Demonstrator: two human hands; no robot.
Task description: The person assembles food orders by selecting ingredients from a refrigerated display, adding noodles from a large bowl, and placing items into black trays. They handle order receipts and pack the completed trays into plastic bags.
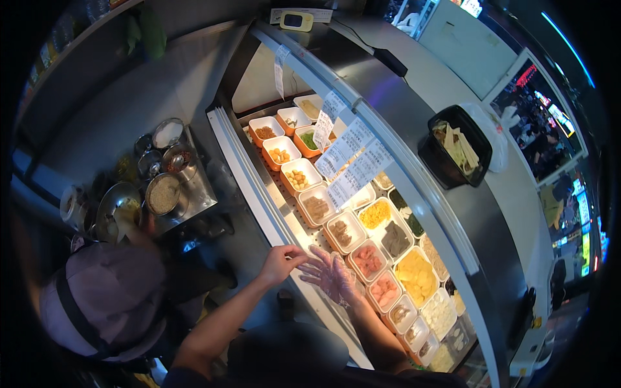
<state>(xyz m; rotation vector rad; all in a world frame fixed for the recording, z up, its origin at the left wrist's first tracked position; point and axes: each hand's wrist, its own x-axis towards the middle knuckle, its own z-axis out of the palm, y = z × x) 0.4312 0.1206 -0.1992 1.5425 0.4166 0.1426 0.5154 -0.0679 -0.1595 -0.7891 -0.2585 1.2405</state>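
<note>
Over the near edge of a lit food display case [262, 210], my two hands are close together. A thin clear plastic glove covers my right hand [331, 277], whose fingers are spread with nothing in them. My left hand [283, 264] is bare, its thumb and fingertips pinched together beside the gloved fingertips; whether it grips the glove's film I cannot make out. Just beyond the hands stand a tray of brown pieces [343, 233] and a tray of reddish meat [368, 260]. Another tray with pink pieces [384, 291] lies close to my right wrist.
Paper slips [356, 165] hang from the case's top rail. On the steel counter sits a black bowl [458, 145] of pale strips, beside a white plastic bag [495, 132]. At left, a co-worker in a cap [107, 297] bends near a metal bowl [118, 204] and a pot [165, 194].
</note>
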